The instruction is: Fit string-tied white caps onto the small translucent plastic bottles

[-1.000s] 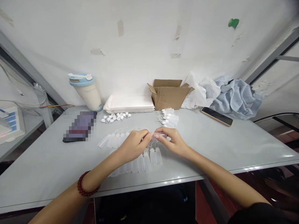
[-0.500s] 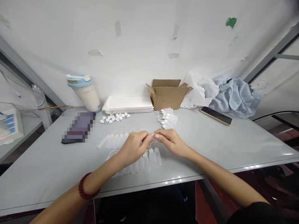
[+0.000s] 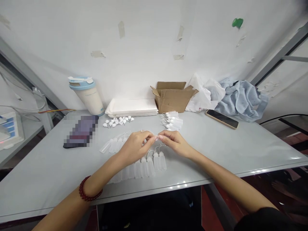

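My left hand (image 3: 134, 147) and my right hand (image 3: 173, 142) meet fingertip to fingertip above the grey table (image 3: 216, 150). Both are pinched on a small clear plastic bottle, mostly hidden by the fingers. Below them lies a row of several small clear bottles (image 3: 144, 166) with white tethered caps. A second row of the same bottles (image 3: 113, 145) lies to the left behind my left hand. A small heap of capped bottles (image 3: 172, 122) sits further back. Loose white caps (image 3: 117, 121) are scattered at the back left. A red bead bracelet (image 3: 88, 192) is on my left wrist.
At the back stand a white tumbler with a blue lid (image 3: 88, 94), a stack of white sheets (image 3: 132, 107), an open cardboard box (image 3: 173, 96), a white plastic bag (image 3: 204, 93) and blue cloth (image 3: 243, 98). A phone (image 3: 222, 119) lies right; a dark blurred object (image 3: 80, 131) lies left.
Both hands have lifted slightly and shifted a little away from me, still pinched together. More of the near bottle row now shows below them.
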Demonstrator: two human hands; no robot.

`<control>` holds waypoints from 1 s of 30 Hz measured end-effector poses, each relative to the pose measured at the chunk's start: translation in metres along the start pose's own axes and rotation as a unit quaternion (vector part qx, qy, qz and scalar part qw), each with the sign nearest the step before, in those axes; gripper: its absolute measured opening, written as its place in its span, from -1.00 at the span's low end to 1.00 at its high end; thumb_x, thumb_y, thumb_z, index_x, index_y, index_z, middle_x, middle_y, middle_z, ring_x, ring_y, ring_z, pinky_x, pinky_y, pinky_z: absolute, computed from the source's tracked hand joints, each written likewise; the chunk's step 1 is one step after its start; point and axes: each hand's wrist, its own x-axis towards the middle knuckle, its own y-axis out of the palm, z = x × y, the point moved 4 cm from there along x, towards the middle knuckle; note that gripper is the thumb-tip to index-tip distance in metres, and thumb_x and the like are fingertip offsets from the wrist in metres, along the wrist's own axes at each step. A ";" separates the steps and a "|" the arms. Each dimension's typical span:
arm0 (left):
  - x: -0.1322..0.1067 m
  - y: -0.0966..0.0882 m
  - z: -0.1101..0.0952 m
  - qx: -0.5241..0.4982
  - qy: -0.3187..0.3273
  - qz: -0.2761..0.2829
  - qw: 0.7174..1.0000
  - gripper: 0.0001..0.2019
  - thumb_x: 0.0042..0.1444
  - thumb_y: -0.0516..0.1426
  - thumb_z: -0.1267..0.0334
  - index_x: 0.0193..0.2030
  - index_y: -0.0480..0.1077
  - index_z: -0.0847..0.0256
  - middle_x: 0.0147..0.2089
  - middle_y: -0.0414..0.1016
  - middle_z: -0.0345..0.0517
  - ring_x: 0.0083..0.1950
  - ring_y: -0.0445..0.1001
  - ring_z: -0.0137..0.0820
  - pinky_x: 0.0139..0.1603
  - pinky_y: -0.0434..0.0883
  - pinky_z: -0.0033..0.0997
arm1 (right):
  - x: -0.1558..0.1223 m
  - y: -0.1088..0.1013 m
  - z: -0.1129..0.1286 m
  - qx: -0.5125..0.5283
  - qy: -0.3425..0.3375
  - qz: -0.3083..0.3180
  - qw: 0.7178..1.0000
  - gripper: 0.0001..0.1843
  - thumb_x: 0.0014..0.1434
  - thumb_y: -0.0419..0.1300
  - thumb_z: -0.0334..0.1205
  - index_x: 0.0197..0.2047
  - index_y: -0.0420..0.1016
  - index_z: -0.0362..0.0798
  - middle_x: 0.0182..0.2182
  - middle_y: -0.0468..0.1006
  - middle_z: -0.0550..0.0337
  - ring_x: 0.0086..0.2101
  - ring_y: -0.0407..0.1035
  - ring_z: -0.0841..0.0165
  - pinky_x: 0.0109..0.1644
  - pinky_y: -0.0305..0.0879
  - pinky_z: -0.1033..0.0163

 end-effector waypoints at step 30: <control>0.004 -0.056 0.154 0.365 -0.204 0.021 0.908 -0.58 0.09 -0.08 0.40 0.02 0.44 0.36 -0.07 0.50 0.22 -0.01 0.44 -0.05 -0.03 0.34 -0.21 | 0.022 -0.061 -0.051 -0.439 0.019 -0.143 0.887 -0.81 0.14 0.22 -0.29 -0.14 0.45 -0.08 -0.11 0.51 -0.05 -0.09 0.34 0.07 -0.13 0.18 0.08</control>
